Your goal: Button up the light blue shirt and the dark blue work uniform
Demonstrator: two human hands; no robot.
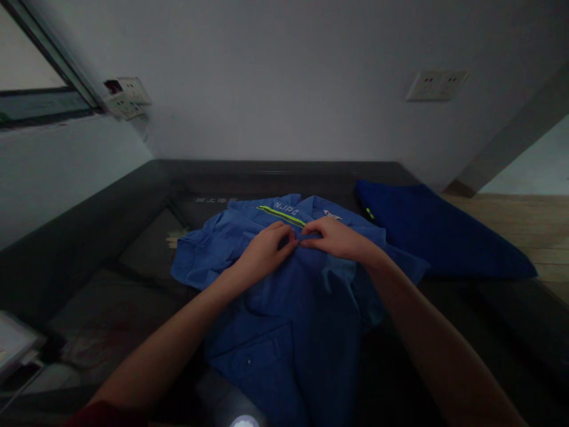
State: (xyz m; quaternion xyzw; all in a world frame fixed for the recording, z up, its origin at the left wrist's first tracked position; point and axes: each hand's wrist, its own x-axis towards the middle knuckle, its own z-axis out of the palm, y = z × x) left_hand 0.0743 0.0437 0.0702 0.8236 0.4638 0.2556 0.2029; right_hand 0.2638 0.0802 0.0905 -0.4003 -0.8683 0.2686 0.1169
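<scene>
A blue work jacket (324,344) lies spread out in front of me, with a yellow-green stripe (284,214) and pale lettering across its chest. My left hand (269,243) is closed, thumb and fingers pinching the fabric at the middle of the front. Right beside it, my right hand (331,237) pinches the same spot from the other side, fingertips nearly touching those of the left. What exactly lies between the fingertips is too small to make out. Toward me, a pocket flap with a round snap (248,360) shows on the garment.
Under the jacket is a dark surface (146,249) with a raised rim along the wall. A darker blue folded cloth (444,237) lies at the right. Wall sockets (438,85) are at the back, and a white box (18,344) with a cable is at the left edge.
</scene>
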